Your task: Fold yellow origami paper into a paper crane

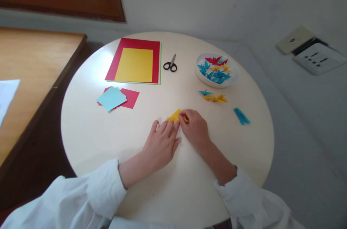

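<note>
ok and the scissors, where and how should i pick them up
Probably best by the black handle loops, coming from the person's own side. The scissors lie on the white table, loops toward the person and blades pointing away, so this keeps off the metal. The right hand is pinching yellow paper, so it would need freeing first.

Head camera: worn on your head, facing forward and down.
Round table (92,142): seen from above at a slant, nearly whole in your view.
Left hand (160,145), right hand (195,128): close to you, below the picture's centre.
White sleeves (100,189): nearest you, cut by the bottom edge.
Wall (176,1): farther off, across the top.
</note>
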Tool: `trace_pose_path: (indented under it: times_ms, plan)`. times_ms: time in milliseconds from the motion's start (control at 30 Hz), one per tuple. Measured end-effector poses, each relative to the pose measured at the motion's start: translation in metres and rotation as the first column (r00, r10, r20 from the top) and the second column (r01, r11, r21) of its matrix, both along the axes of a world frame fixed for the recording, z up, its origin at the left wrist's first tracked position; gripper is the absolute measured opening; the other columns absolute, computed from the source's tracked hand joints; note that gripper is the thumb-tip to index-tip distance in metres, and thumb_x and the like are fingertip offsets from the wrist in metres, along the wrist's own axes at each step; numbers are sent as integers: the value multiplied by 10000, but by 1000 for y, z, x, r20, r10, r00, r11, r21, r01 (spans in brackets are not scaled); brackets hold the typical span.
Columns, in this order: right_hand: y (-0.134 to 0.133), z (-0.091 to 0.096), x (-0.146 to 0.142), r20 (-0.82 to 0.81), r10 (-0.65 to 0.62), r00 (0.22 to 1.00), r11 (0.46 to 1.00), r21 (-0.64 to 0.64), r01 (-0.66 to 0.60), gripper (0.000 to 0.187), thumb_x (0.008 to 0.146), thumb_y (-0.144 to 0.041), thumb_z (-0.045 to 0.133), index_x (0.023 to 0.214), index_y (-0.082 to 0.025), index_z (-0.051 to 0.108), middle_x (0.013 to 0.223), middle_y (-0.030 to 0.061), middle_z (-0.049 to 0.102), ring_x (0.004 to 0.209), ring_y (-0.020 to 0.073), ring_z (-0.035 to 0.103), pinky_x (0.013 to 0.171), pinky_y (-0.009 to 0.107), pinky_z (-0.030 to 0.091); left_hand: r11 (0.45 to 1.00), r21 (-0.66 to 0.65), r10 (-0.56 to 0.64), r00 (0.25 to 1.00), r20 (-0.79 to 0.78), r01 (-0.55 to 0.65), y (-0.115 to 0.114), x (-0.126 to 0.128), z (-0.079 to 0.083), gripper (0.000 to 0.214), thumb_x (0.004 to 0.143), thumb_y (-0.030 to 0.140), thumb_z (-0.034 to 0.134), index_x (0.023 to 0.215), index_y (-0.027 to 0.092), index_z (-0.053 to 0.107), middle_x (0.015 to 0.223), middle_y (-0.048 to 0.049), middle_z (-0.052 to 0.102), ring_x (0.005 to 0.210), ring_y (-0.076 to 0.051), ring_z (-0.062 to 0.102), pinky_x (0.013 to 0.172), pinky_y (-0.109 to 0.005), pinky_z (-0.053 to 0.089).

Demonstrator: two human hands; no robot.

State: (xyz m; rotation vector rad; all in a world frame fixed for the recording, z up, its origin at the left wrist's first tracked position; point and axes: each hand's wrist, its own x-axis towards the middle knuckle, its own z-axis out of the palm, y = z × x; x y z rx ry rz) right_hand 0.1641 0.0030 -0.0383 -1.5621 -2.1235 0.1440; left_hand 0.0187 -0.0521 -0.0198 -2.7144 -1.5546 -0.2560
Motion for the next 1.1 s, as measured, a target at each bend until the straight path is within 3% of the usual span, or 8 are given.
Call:
trace_pose_path:
  times_ms: [300, 600, 767, 900, 1100]
  plan:
    - [-4, 2, 6, 49, -16, 999, 999, 36, 14, 155, 836, -191, 531, 970, -174, 606, 946, 89, 634, 872, 235, 532, 772, 336, 458, 1000, 27, 11, 1000, -7, -11, 1, 2, -2, 454, 936, 314, 312, 1341, 139, 419, 1149, -134, 584, 1006, -264, 513, 922, -469, 321]
    - [-10, -1, 21, -36, -9, 999, 999, 43, 11, 237, 847, -96, 420, 988, -158, 601, 951, 108, 628, 893, 243, 537, 810, 391, 467, 998, 48, 37, 999, 17, -38, 3, 5, -3, 415, 926, 298, 333, 1316, 241, 463, 1087, -116, 591, 974, -253, 523, 915, -468, 341]
    - [-22, -2, 23, -100, 78, 992, 984, 168, -60, 342, 840, -38, 348, 1027, -147, 614, 1020, 122, 653, 990, 212, 579, 882, 383, 488, 996, 79, 31, 999, 29, -33, 3, 5, -5, 420, 922, 293, 345, 1320, 227, 461, 1094, -121, 589, 970, -255, 522, 914, -464, 345]
    - [-33, -6, 23, 35, 214, 976, 965, 146, -216, 405, 830, -23, 344, 1102, -150, 616, 1100, 110, 674, 1015, 197, 624, 886, 372, 507, 997, 79, 11, 1000, 27, -13, 3, 4, -6, 421, 923, 290, 344, 1308, 181, 471, 1097, -124, 595, 959, -253, 528, 921, -448, 348]
    - [-37, -7, 22, 95, 219, 971, 964, 134, -230, 401, 800, -14, 375, 1091, -119, 630, 1109, 132, 680, 1011, 201, 638, 884, 388, 514, 991, 132, 18, 1000, 19, -20, -1, 0, -10, 429, 936, 259, 300, 1287, 76, 462, 1172, -147, 590, 1051, -257, 514, 1010, -483, 269]
